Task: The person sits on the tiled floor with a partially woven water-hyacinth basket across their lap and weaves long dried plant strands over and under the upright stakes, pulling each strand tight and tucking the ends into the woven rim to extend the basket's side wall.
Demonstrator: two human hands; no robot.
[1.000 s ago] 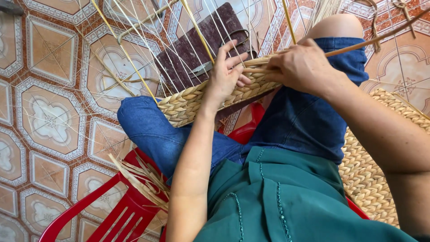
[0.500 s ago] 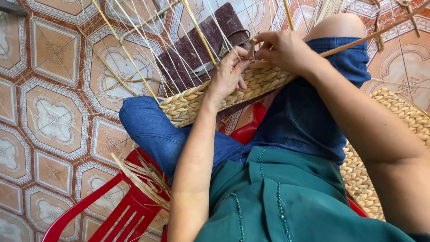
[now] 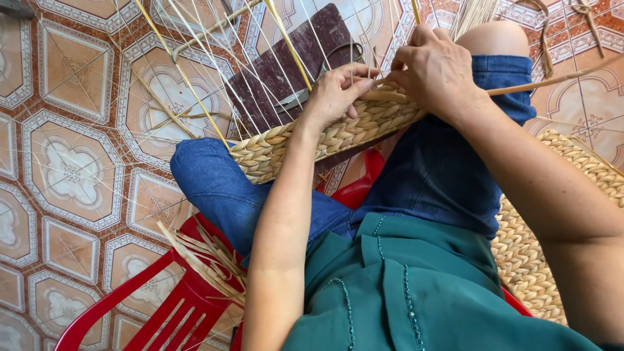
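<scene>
bright, even daylight fills the head view, with soft glare on the glossy floor tiles (image 3: 71,169), only faint shadows under the legs, sharp focus at centre and mild wide-angle stretching toward the edges.

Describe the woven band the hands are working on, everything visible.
The woven band is a thick strip of braided, straw-coloured plant fibre, plaited in a chunky herringbone pattern. It runs slanted across the person's lap, from above the blue-jeaned knee up toward the upper right. Thin pale stakes stick out of its upper edge, fanning over the tiled floor. The left hand rests on its top edge; the right hand presses at its far end, fingers among loose strands. It looks unfinished.
</scene>
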